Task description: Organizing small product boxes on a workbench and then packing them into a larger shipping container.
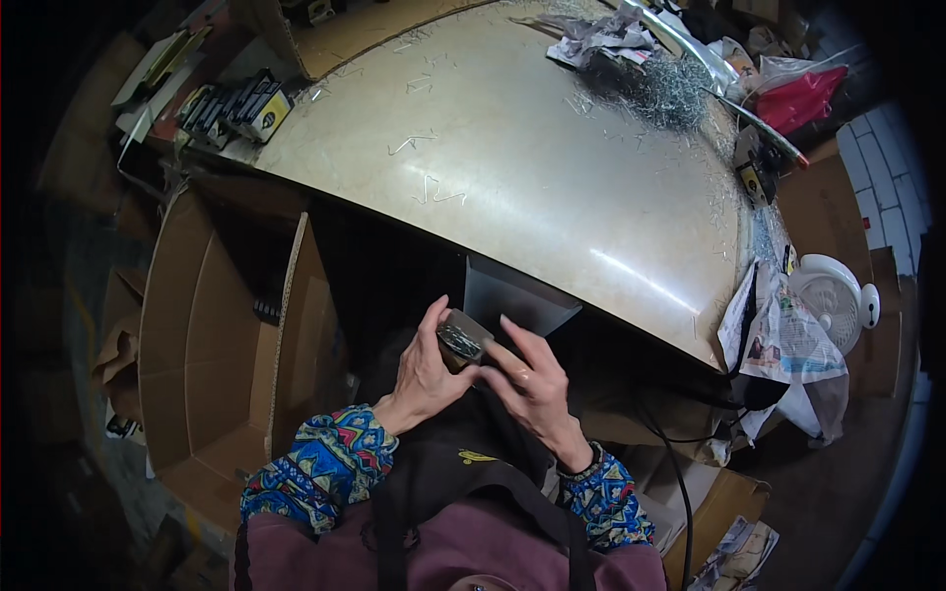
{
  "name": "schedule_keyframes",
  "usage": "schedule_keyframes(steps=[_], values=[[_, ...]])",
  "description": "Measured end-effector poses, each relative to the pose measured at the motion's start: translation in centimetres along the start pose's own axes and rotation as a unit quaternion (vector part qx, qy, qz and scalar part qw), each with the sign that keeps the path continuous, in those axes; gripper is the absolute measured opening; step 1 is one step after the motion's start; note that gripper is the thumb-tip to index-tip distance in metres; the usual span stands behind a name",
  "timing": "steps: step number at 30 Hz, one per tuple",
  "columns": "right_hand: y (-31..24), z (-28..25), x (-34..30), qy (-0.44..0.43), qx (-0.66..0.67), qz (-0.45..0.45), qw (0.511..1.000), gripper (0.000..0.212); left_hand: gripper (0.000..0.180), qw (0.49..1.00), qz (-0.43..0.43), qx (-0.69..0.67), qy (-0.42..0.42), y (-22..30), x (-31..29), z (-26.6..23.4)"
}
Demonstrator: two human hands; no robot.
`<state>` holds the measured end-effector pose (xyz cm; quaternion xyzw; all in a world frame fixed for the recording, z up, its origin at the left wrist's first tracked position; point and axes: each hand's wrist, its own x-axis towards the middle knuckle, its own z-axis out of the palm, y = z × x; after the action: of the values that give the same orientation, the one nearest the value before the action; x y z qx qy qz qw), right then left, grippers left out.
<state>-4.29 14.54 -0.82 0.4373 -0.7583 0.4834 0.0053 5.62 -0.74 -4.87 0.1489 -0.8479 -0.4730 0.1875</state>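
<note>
Just beyond my lap, a small box (459,341) with a dark rim and a bunch of thin shiny metal pieces in it is held up in my left hand (426,371). The left fingers and thumb wrap its left side and lower edge. My right hand (534,386) is at the box's right edge, fingers spread and stretched, the tips slightly blurred. Its thumb comes close to the left thumb under the box. How firmly the right fingertips touch the box I cannot make out. Both forearms wear blue patterned sleeves.
The metal-topped table (512,167) lies ahead, with loose bent wires (437,192) and a heap of wire pieces (662,94) on it. Several small black boxes (236,110) stand at its left corner. An open cardboard box (197,364) is left, a white fan (830,295) right. A black cable (687,483) hangs nearby.
</note>
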Motion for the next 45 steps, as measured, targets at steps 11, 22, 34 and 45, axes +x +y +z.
schedule_keyframes(steps=[11, 22, 34, 45], values=[[-0.1, 1.5, 0.7, 0.02, 0.27, 0.194, 0.943, 0.031, 0.081, 0.999, -0.011, 0.038, 0.015, 3.0, 2.4, -0.3], [-1.4, 1.3, 2.4, 0.058, 0.294, 0.308, 0.903, 0.021, 0.059, 0.997, -0.015, 0.068, 0.011, 3.4, 3.5, 0.4], [-1.5, 2.5, 2.1, 0.104, 0.16, 0.214, 0.958, 0.019, 0.047, 0.995, 0.049, 0.09, 0.015, 3.2, 3.9, 0.4], [-1.2, 1.5, 3.8, 0.082, 0.025, 0.001, 0.996, 0.031, 0.04, 0.999, 0.017, 0.049, 0.014, 4.3, 5.2, -0.5]])
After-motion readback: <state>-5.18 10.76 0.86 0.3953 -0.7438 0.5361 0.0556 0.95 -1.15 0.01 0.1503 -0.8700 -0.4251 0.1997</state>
